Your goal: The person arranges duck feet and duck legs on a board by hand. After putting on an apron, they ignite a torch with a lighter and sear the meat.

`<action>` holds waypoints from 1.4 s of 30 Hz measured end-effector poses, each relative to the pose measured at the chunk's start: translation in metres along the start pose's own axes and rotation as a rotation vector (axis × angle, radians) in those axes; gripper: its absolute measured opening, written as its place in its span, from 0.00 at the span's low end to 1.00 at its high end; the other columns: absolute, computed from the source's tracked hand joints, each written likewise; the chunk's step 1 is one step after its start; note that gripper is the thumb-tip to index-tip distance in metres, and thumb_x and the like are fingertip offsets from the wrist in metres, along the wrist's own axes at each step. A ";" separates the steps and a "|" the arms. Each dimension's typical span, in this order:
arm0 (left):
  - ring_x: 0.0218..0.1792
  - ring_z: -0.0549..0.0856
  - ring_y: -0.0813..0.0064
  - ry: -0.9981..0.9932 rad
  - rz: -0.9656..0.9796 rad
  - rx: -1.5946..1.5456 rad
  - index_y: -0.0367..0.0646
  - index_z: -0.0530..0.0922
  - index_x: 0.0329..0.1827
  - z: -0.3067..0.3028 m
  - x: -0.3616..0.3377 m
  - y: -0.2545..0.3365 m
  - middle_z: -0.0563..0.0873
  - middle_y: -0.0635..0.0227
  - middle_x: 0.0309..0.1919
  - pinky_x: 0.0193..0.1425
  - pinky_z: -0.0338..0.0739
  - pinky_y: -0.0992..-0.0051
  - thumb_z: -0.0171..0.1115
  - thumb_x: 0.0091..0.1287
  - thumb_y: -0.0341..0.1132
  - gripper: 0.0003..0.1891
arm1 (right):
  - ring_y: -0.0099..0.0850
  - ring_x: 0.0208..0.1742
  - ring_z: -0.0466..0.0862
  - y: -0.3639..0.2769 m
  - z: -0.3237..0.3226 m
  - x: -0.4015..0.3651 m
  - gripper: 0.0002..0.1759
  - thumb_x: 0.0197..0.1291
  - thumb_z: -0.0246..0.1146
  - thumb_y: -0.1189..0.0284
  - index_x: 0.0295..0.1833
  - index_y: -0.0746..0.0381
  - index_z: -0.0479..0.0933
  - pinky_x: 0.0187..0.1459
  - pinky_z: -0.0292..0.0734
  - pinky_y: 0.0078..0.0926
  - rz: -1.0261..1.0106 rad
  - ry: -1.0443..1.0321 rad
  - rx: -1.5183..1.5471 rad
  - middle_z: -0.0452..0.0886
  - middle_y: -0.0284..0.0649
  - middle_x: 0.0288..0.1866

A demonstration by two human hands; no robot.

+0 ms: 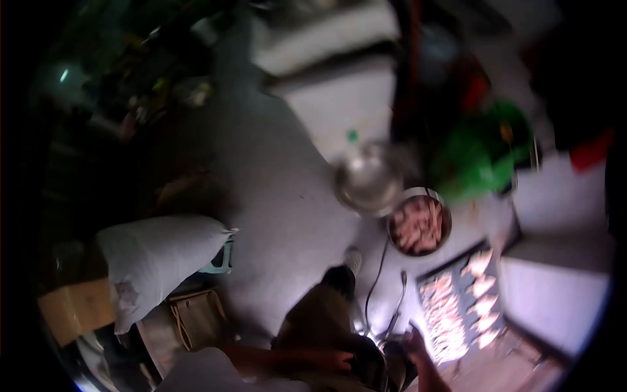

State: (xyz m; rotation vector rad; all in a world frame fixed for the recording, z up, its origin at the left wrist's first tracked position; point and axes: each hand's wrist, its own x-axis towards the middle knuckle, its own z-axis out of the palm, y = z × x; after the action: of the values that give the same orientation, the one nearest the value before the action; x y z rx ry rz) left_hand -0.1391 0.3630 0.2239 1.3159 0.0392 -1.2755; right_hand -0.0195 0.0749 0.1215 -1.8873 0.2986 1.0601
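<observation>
In the lower right of the frame, the tray (447,264) is sitting on the floor with rows of pale pieces laid out on it, and it's so blown out by the light that I can't say whether it's hot or just catching the sun. The right hand (415,341) is hovering just beside the tray's near left corner. It's blurry, so I honestly can't tell if it's gripping anything or hanging loose. The left hand (334,359) is lying relaxed and flat on the trouser leg (320,320), holding nothing. What's bugging me is the clutter right next to that right hand: a dark cable (375,284) and a thin metal tool (396,307) are lying on the floor between the leg and the tray, so a careless sweep of the wrist could be snagging either one and tugging it into the rows. If that tray is hot, fingers this close to the edge are asking for a burn. Further up, the bowl of meat (419,225) is sitting just beside the tray's top corner and touching or nearly touching an empty metal bowl (369,178), with the shoe (353,259) near both, so a shifting foot could be knocking them over. The green bag (480,157) is slumping just above the meat, too.
</observation>
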 end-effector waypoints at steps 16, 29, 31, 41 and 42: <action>0.58 0.77 0.66 0.761 0.397 -0.430 0.35 0.76 0.57 -0.149 -0.298 0.072 0.81 0.56 0.53 0.62 0.69 0.70 0.56 0.69 0.43 0.21 | 0.28 0.52 0.77 -0.591 0.195 -0.125 0.20 0.70 0.54 0.62 0.54 0.67 0.77 0.55 0.70 0.29 -0.016 -1.035 -0.643 0.82 0.42 0.45; 0.54 0.79 0.69 1.201 0.252 -0.660 0.37 0.79 0.54 -0.346 -0.352 0.034 0.84 0.62 0.48 0.59 0.71 0.71 0.59 0.68 0.39 0.17 | 0.38 0.42 0.83 -0.728 0.415 0.074 0.24 0.72 0.42 0.51 0.57 0.57 0.73 0.45 0.74 0.35 -0.906 -1.669 -1.229 0.84 0.46 0.39; 0.54 0.79 0.69 1.253 0.235 -0.715 0.37 0.79 0.54 -0.380 -0.384 0.058 0.84 0.62 0.48 0.59 0.71 0.71 0.59 0.68 0.39 0.17 | 0.38 0.42 0.82 -0.760 0.443 0.071 0.24 0.71 0.43 0.52 0.57 0.57 0.73 0.45 0.74 0.35 -0.778 -1.698 -1.204 0.84 0.46 0.40; 0.53 0.80 0.67 1.326 0.344 -0.785 0.38 0.79 0.54 -0.550 -0.495 0.111 0.84 0.61 0.48 0.58 0.71 0.70 0.59 0.67 0.38 0.16 | 0.38 0.44 0.81 -0.867 0.537 0.134 0.24 0.70 0.45 0.54 0.57 0.60 0.73 0.47 0.73 0.36 -0.543 -1.645 -1.277 0.83 0.46 0.44; 0.53 0.80 0.67 1.316 0.358 -0.786 0.38 0.79 0.54 -0.572 -0.505 0.106 0.84 0.61 0.48 0.58 0.72 0.70 0.59 0.67 0.38 0.16 | 0.38 0.44 0.81 -0.878 0.547 0.148 0.24 0.69 0.46 0.54 0.57 0.60 0.73 0.47 0.73 0.36 -0.521 -1.622 -1.286 0.83 0.46 0.44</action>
State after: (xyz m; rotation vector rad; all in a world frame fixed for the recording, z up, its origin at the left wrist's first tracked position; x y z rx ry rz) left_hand 0.0856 1.0723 0.4226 1.1463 1.0560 0.1138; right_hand 0.2802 1.0296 0.4232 -1.1132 -2.0201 2.1617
